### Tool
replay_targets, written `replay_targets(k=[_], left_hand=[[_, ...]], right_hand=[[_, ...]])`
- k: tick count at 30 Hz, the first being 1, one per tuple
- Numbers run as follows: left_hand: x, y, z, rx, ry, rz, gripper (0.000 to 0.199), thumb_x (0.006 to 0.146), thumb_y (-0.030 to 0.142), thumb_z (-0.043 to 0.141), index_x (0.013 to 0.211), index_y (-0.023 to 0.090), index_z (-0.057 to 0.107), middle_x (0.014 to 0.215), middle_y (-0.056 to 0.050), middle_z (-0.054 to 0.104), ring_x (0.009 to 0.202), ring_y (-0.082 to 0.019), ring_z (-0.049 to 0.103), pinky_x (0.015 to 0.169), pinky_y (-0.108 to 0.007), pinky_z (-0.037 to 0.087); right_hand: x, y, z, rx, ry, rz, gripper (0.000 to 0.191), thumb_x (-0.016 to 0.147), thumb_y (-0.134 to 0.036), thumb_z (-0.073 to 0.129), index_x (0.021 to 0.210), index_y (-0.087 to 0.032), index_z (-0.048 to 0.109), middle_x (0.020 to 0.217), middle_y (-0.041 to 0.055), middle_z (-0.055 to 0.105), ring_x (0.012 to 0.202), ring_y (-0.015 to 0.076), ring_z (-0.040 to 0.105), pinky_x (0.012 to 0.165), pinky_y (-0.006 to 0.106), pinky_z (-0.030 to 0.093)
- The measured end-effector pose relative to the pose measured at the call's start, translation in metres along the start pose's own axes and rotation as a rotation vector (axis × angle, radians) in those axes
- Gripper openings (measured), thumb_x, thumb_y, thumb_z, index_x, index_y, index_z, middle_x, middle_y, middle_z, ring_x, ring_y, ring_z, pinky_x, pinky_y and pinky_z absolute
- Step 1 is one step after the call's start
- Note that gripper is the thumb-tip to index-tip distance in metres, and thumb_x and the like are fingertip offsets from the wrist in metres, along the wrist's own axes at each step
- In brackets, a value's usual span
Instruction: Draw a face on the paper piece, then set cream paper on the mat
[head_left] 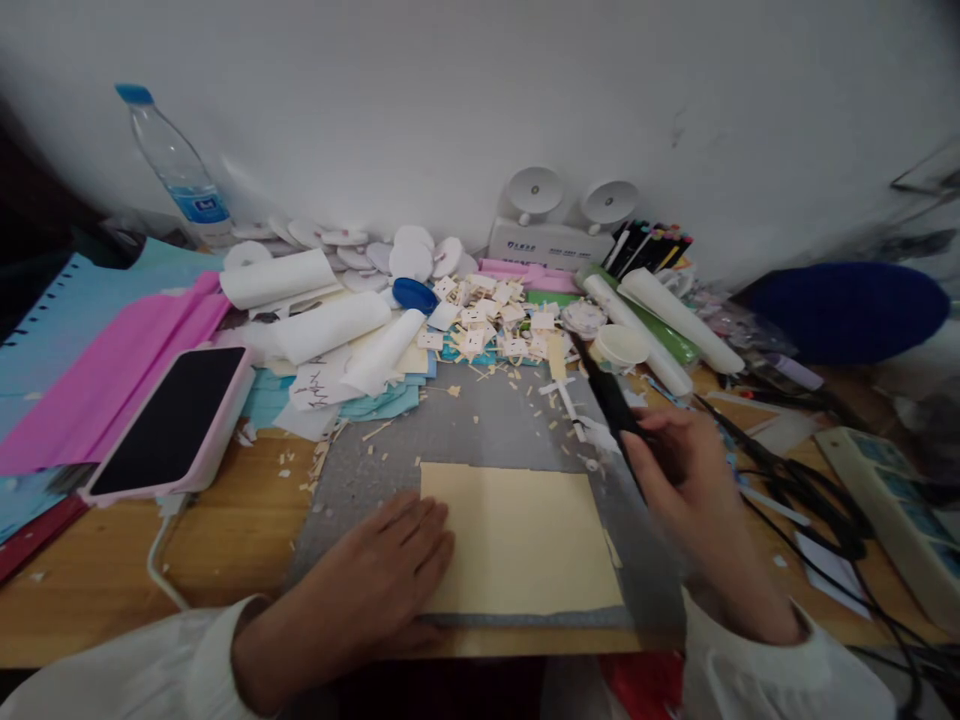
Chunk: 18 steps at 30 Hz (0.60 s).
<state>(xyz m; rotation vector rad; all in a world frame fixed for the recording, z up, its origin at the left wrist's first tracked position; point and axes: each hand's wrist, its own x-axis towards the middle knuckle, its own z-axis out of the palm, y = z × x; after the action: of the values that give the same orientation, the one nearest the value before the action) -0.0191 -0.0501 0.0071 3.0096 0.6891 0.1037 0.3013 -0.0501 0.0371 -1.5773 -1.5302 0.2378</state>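
A sheet of cream paper (517,540) lies on the grey cutting mat (345,500) in front of me. My left hand (375,570) rests flat over the sheet's left edge, with its fingers stretched out and nothing held. To the right, my right hand (686,470) is closed around a long, narrow black tool (604,390) that slants up and away to the left. Its exact kind is blurred. Small cream paper figures with drawn faces (480,320) are heaped behind the mat, and pale scraps are scattered before them.
A pink-cased phone (172,410) lies on the left by pink paper (120,360). White paper rolls (330,325), foam discs (412,250) and a water bottle (184,170) line the back. Black scissors (802,485), cables and a power strip (892,510) are at right.
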Motion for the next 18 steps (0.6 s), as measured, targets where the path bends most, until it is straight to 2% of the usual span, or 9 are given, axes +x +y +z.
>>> replay_targets(k=[2,5,7,9,11,14,16,18], left_hand=[[-0.001,0.005,0.0,-0.011,0.007,0.012,0.05,0.086,0.054,0.056,0.115,0.014,0.059,0.121,-0.015,0.063,0.114,-0.03,0.056,0.105,-0.044,0.035],[-0.002,0.01,-0.005,-0.049,0.042,0.07,0.022,0.092,0.029,0.053,0.108,0.017,0.062,0.106,-0.011,0.068,0.098,-0.024,0.063,0.1,-0.041,0.041],[-0.003,0.009,-0.017,-0.109,0.089,0.114,0.02,0.093,0.017,0.048,0.108,0.018,0.061,0.099,-0.009,0.07,0.09,-0.02,0.064,0.097,-0.038,0.044],[-0.005,0.004,-0.037,-0.193,0.16,0.125,0.023,0.093,0.013,0.045,0.109,0.02,0.06,0.095,-0.006,0.07,0.085,-0.018,0.064,0.092,-0.035,0.047],[-0.008,-0.005,-0.061,-0.28,0.231,0.073,0.026,0.095,0.013,0.041,0.11,0.022,0.059,0.093,-0.004,0.07,0.082,-0.017,0.064,0.087,-0.032,0.049],[-0.009,-0.02,-0.092,-0.385,0.297,-0.141,0.021,0.095,0.018,0.043,0.109,0.025,0.058,0.094,-0.001,0.069,0.084,-0.017,0.063,0.077,-0.027,0.051],[-0.005,-0.03,-0.1,-0.458,0.354,-0.263,0.015,0.095,0.024,0.047,0.102,0.025,0.06,0.089,0.002,0.069,0.08,-0.015,0.064,0.068,-0.023,0.05],[0.005,-0.039,-0.094,-0.513,0.375,-0.333,0.017,0.094,0.029,0.047,0.096,0.024,0.063,0.086,0.003,0.07,0.077,-0.015,0.065,0.065,-0.022,0.05]], right_hand=[[-0.008,-0.009,-0.012,0.125,0.061,0.13,0.019,0.086,-0.037,0.059,0.098,-0.025,0.049,0.089,0.0035,0.061,0.079,0.0206,0.064,0.069,0.035,0.053],[-0.015,-0.024,-0.024,0.281,0.082,0.301,0.018,0.087,-0.039,0.058,0.1,-0.028,0.052,0.09,0.0031,0.066,0.078,0.0218,0.067,0.068,0.036,0.056],[-0.015,-0.033,-0.029,0.332,0.105,0.371,0.018,0.086,-0.039,0.059,0.1,-0.029,0.057,0.095,0.0044,0.068,0.079,0.0228,0.069,0.066,0.036,0.058],[-0.012,-0.04,-0.035,0.389,0.116,0.413,0.02,0.084,-0.038,0.06,0.103,-0.029,0.061,0.102,0.006,0.069,0.084,0.0244,0.07,0.066,0.036,0.06],[-0.009,-0.045,-0.042,0.445,0.079,0.417,0.026,0.084,-0.034,0.058,0.11,-0.031,0.062,0.11,0.0063,0.069,0.092,0.0273,0.07,0.071,0.039,0.061],[-0.006,-0.047,-0.051,0.476,-0.008,0.367,0.034,0.088,-0.029,0.05,0.12,-0.035,0.06,0.114,0.0038,0.069,0.104,0.0295,0.066,0.081,0.046,0.06],[-0.005,-0.047,-0.053,0.454,-0.027,0.308,0.037,0.088,-0.029,0.05,0.124,-0.036,0.058,0.114,0.0026,0.069,0.107,0.029,0.065,0.087,0.047,0.058],[-0.004,-0.048,-0.051,0.371,0.005,0.196,0.041,0.086,-0.03,0.055,0.126,-0.035,0.056,0.114,0.0017,0.068,0.105,0.0282,0.066,0.09,0.046,0.056]])
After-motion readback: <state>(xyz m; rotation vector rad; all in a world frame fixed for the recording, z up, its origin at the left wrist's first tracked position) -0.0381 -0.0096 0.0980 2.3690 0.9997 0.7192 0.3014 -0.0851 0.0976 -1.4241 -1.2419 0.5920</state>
